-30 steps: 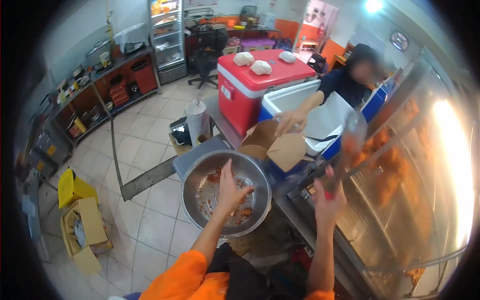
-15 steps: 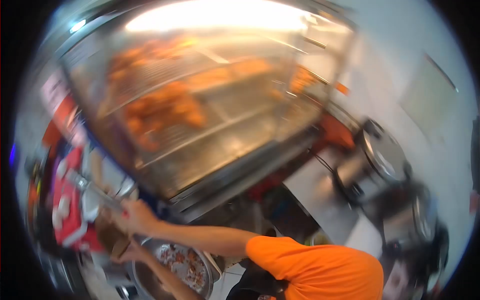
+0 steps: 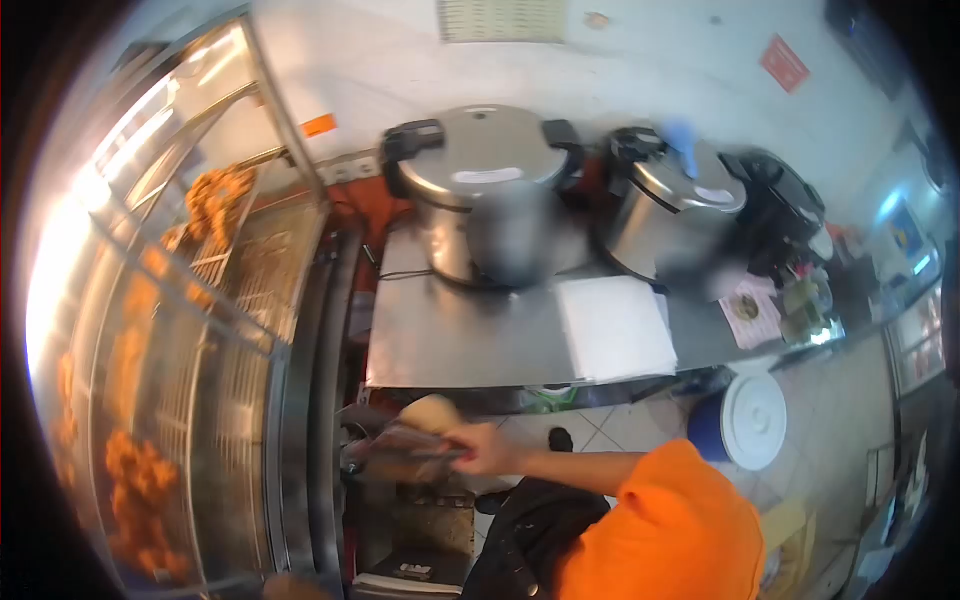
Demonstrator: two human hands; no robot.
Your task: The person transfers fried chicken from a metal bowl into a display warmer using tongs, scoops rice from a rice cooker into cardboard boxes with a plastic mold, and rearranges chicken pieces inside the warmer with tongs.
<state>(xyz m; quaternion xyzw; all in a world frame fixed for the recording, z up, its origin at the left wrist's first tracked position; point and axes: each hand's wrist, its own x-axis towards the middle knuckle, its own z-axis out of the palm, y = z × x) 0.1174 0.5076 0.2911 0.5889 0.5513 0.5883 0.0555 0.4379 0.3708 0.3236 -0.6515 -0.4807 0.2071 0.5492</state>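
My right hand (image 3: 485, 449) reaches left from an orange sleeve, its fingers wrapped round a long, shiny metal utensil (image 3: 400, 440). Motion blur hides the utensil's exact kind. Just behind it shows a round tan shape (image 3: 430, 412) that I cannot identify. The hand is over the floor gap between the glass food warmer (image 3: 275, 400) and the steel counter (image 3: 450, 350). Fried pieces (image 3: 140, 485) lie on racks behind the warmer's glass. My left hand cannot be made out in this view.
Two large steel cookers (image 3: 490, 165) (image 3: 655, 215) stand on the counter, beside white sheets (image 3: 615, 330) and a pink cloth (image 3: 750, 310). Below right is a blue bucket with a white lid (image 3: 755, 420). A dark-topped box (image 3: 410, 565) is low at the front.
My view has swung right, from the warmer's front to the counter. The right hand has left the metal bowl area with the utensil. My left hand and the brown container have dropped from sight.
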